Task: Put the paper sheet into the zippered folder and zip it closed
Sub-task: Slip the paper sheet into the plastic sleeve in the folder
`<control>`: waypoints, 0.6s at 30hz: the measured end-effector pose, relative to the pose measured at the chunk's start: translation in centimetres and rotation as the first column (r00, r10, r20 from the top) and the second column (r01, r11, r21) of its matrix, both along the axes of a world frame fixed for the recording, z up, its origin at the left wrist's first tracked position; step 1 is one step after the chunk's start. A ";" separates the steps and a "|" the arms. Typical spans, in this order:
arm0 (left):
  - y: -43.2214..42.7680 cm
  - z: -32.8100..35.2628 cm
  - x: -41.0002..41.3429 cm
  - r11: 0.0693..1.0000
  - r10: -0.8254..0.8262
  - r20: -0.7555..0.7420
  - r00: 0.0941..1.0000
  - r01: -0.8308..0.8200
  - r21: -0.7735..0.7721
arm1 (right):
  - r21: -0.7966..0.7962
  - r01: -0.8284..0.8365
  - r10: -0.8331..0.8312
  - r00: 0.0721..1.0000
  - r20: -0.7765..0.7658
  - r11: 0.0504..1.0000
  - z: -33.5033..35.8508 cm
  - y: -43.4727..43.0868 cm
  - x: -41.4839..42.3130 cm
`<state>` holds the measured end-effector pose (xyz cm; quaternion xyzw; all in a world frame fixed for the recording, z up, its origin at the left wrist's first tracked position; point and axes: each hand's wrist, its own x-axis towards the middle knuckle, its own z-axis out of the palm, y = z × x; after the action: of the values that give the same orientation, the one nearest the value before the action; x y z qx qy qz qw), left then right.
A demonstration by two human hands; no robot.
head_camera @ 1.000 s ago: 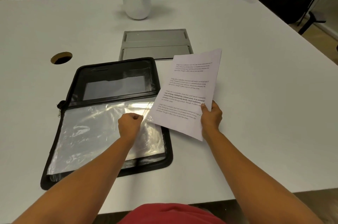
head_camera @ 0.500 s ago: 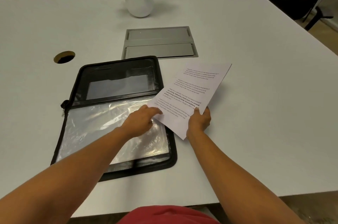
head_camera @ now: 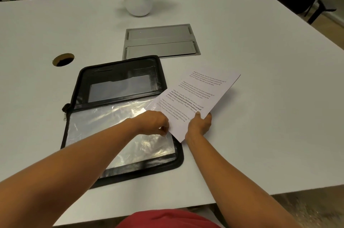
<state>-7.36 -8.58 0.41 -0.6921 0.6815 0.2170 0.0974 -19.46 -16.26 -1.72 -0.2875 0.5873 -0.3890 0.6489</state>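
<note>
White table (head_camera: pixel 260 97), open zippered folder (head_camera: pixel 119 68), paper sheet (head_camera: pixel 201 93) overhanging its right edge, pinched in right grip (head_camera: pixel 200 124); left grip (head_camera: pixel 152 122): hold unclear.

Folder (head_camera: pixel 119 71) of black leather-look material, smooth, with a dull sheen. Sleeve (head_camera: pixel 104 125) of clear plastic, crinkled and very glossy, streaked with glare. Sheet (head_camera: pixel 204 93) of matt white paper, printed in black. Table (head_camera: pixel 270 97) smooth, matt white. Hatch (head_camera: pixel 160 41) of grey brushed-looking metal, satin. Pot (head_camera: pixel 137 2) smooth, white, softly glossy like glazed ceramic. Red cloth (head_camera: pixel 167 218), matt.
</note>
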 end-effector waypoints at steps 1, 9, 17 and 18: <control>0.1 -0.1 -0.2 1.000 -0.009 -0.008 1.000 0.009 0.014 | 0.008 0.008 -0.008 1.000 0.013 1.000 0.0 0.2 0.0; 1.2 -0.6 -0.8 1.000 0.007 -0.083 0.997 -0.008 -0.011 | 0.061 0.054 -0.058 0.996 0.063 0.997 -0.1 2.0 0.5; 2.0 -0.6 -1.4 0.995 0.043 -0.182 0.982 -0.058 -0.082 | 0.044 0.125 -0.127 0.990 0.055 0.991 0.2 3.1 1.2; 2.1 -0.5 -1.4 0.995 0.041 -0.187 0.982 -0.057 -0.083 | 0.047 0.128 -0.131 0.990 0.059 0.991 0.2 3.2 1.3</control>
<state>-8.79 -6.50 -0.13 -0.6891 0.6793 0.2525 -0.0020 -18.12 -13.09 -1.53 -0.2227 0.5924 -0.4264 0.6462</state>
